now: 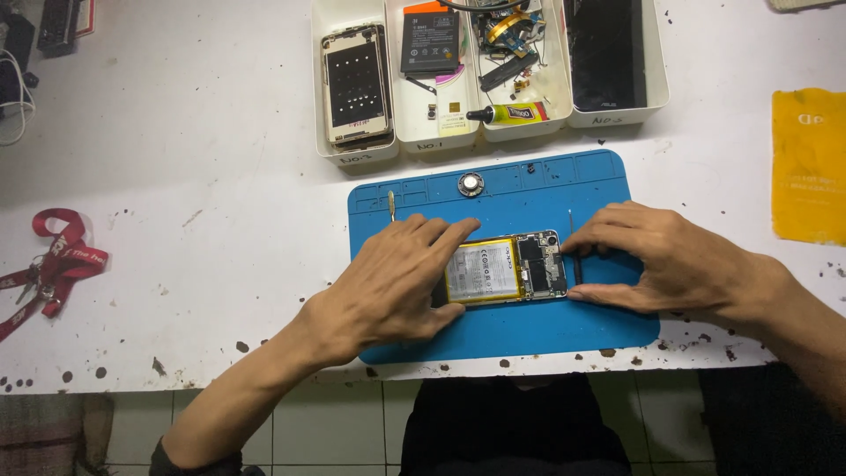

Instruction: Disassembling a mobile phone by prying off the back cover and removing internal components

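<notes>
An opened phone [507, 269] lies flat on a blue work mat [529, 189], its back off so the yellow-edged battery and circuit board show. My left hand [397, 282] rests on the phone's left end, fingers over the battery's edge. My right hand [665, 260] pinches the phone's right end between fingers and thumb. A thin metal tool [575, 251] lies on the mat by my right fingertips. A second thin tool [391, 205] lies near the mat's upper left.
Several white trays [357, 154] stand behind the mat, holding a phone frame, a battery, small parts, a glue tube and a dark screen. A round metal disc [471, 184] sits on the mat's top. Red lanyard [55, 260] at left, yellow sheet [808, 163] at right.
</notes>
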